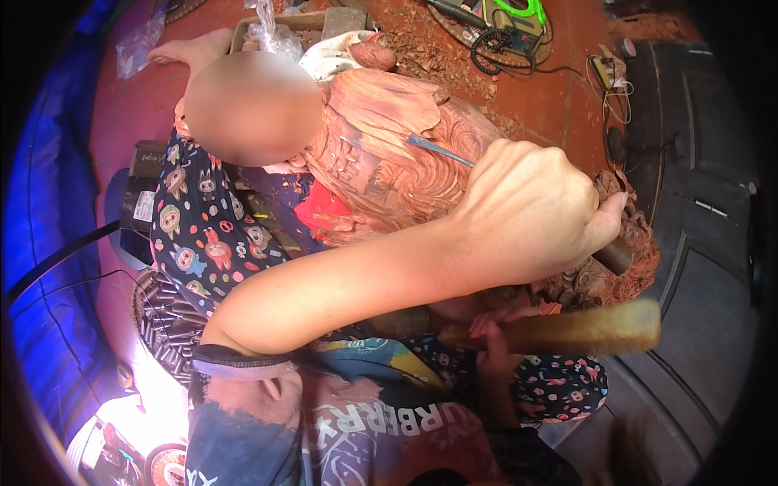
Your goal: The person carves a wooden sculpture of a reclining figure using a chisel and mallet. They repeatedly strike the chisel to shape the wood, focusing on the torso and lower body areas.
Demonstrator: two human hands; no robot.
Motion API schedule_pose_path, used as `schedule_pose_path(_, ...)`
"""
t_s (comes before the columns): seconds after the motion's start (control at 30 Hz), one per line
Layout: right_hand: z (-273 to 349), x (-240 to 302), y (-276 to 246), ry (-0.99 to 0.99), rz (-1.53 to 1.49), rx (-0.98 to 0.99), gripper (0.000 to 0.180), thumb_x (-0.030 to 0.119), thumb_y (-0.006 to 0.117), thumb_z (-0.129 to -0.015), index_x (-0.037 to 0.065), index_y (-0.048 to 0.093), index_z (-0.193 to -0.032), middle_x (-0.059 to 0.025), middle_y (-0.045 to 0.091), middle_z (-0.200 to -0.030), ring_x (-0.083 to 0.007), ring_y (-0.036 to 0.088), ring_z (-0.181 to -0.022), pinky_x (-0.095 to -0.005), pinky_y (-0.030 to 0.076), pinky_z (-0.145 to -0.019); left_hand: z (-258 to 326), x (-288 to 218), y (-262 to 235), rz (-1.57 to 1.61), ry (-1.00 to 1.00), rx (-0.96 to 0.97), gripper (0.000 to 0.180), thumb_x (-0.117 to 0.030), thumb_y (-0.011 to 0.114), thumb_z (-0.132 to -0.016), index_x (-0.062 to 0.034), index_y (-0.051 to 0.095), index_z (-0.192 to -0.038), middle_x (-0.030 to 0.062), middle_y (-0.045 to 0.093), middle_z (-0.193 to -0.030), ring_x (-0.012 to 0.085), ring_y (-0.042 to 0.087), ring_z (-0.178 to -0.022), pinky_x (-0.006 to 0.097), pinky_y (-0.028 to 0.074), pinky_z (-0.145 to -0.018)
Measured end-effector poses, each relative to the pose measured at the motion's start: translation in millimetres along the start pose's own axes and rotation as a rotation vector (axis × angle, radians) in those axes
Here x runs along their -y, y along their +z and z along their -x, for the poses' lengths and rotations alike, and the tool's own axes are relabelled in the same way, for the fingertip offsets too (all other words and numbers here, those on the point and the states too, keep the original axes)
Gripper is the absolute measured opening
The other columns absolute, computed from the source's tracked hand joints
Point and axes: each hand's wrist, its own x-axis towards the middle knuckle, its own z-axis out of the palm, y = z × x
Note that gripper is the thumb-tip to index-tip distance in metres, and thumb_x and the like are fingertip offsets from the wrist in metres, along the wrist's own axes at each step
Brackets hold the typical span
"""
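Note:
My left arm reaches across the view, and my left hand [535, 202] is closed round a chisel. Its narrow bluish blade [442, 151] points left over a reddish carved wood piece [381, 154]. Whether the tip touches the wood I cannot tell. The dark end of the chisel handle [616, 255] sticks out below the fist. Lower down, my right hand [493, 330] grips a wooden mallet [587, 327], whose pale end is smeared by motion. The carving has swirling grooves and a smoother flap-like upper part; my left hand and forearm hide some of it.
A round container of many metal carving tools [170, 320] stands at the lower left. Wood chips [438, 53] litter the reddish floor beyond the carving. A corded device [510, 36] lies at the far side. Dark panelled furniture [697, 178] borders the right.

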Motion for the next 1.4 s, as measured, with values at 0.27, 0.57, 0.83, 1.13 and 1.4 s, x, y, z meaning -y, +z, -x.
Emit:
schedule_pose_path(0.27, 8.0, -16.0, -12.0, 0.035, -0.035, 0.075, 0.043, -0.015, 0.058, -0.074, 0.005, 0.038, -0.107, -0.0090, 0.049, -0.085, -0.0160, 0.052, -0.063, -0.0280, 0.047, -0.055, 2.5, 3.3, -3.2, -0.024, -0.022, -0.021, 0.047, -0.033, 0.053, -0.088, -0.0083, 0.059, -0.048, 0.0128, 0.048, -0.042, 0.0307, 0.050, -0.037, 0.039, 0.040, -0.038)
schedule_pose_path(0.57, 16.6, -8.0, -10.2, 0.076, 0.090, 0.032, 0.048, -0.008, 0.067, -0.074, 0.002, 0.039, -0.112, -0.0102, 0.053, -0.087, -0.0163, 0.056, -0.070, -0.0307, 0.051, -0.061, 23.5, -19.4, -6.5, -0.092, 0.077, -0.126, 0.052, -0.035, 0.054, -0.087, -0.0079, 0.052, -0.043, 0.0087, 0.051, -0.042, 0.0275, 0.049, -0.036, 0.037, 0.039, -0.037)
schedule_pose_path(0.83, 0.4, -3.7, -8.6, -0.060, -0.022, 0.196, 0.029, -0.001, 0.058, -0.079, 0.004, 0.039, -0.100, -0.0072, 0.048, -0.071, -0.0169, 0.050, -0.057, -0.0303, 0.045, -0.055, 15.2, -8.9, 6.1, 0.031, 0.084, 0.016, 0.050, -0.036, 0.053, -0.085, -0.0059, 0.057, -0.045, 0.0136, 0.049, -0.041, 0.0326, 0.049, -0.036, 0.041, 0.039, -0.037)
schedule_pose_path(1.13, 1.7, -5.6, -11.1, -0.020, -0.011, 0.238, 0.032, -0.001, 0.060, -0.078, 0.005, 0.037, -0.099, -0.0080, 0.048, -0.074, -0.0162, 0.050, -0.059, -0.0306, 0.045, -0.056, 10.0, -4.4, 2.7, 0.009, 0.078, 0.060, 0.042, -0.029, 0.054, -0.083, -0.0031, 0.062, -0.051, 0.0148, 0.055, -0.048, 0.0327, 0.058, -0.045, 0.041, 0.047, -0.048)
schedule_pose_path(1.4, 4.4, -3.0, -1.7, -0.018, 0.017, 0.143, 0.030, -0.003, 0.054, -0.078, 0.005, 0.035, -0.100, -0.0082, 0.046, -0.072, -0.0169, 0.049, -0.058, -0.0314, 0.045, -0.056, 3.2, -3.3, -1.4, 0.035, 0.024, 0.045, 0.039, -0.029, 0.055, -0.081, -0.0032, 0.063, -0.052, 0.0147, 0.055, -0.047, 0.0333, 0.056, -0.043, 0.043, 0.047, -0.048)
